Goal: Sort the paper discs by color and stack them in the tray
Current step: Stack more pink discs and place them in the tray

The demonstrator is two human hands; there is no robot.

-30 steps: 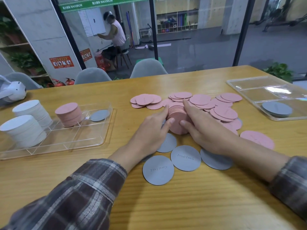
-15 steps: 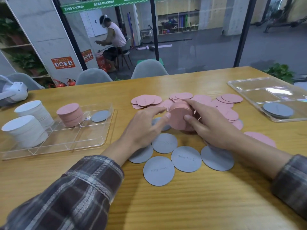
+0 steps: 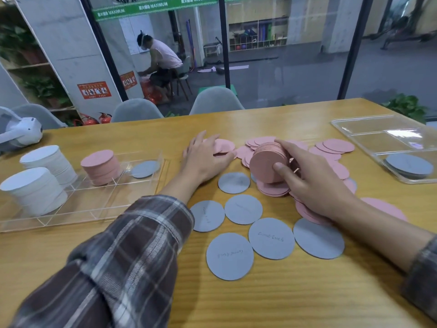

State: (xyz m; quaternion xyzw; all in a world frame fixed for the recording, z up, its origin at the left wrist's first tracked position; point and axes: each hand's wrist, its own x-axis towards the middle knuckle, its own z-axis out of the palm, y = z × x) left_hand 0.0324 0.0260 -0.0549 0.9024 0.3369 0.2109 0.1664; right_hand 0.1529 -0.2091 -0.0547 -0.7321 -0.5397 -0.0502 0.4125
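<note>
My right hand [image 3: 314, 183] grips a thick stack of pink discs [image 3: 266, 162], tilted on edge above the table's middle. Flat on a few loose pink discs [image 3: 223, 145] to the left of that stack lies my left hand [image 3: 203, 159], fingers straight. More pink discs [image 3: 335, 145] are scattered behind and under my right hand. Several grey discs [image 3: 243, 209] lie loose in front of both hands. The clear tray [image 3: 94, 204] at the left holds two white stacks [image 3: 33, 188], a pink stack [image 3: 100, 166] and a grey disc [image 3: 145, 169].
A second clear tray [image 3: 378, 131] at the far right holds a few grey discs [image 3: 409, 164]. A white headset [image 3: 20, 133] sits at the table's far left. Grey chairs [image 3: 215, 100] stand behind the table. A person sits beyond the glass.
My right hand has lifted the pink stack off the table and tilted it. My left hand let go of the stack and moved left onto loose pink discs.
</note>
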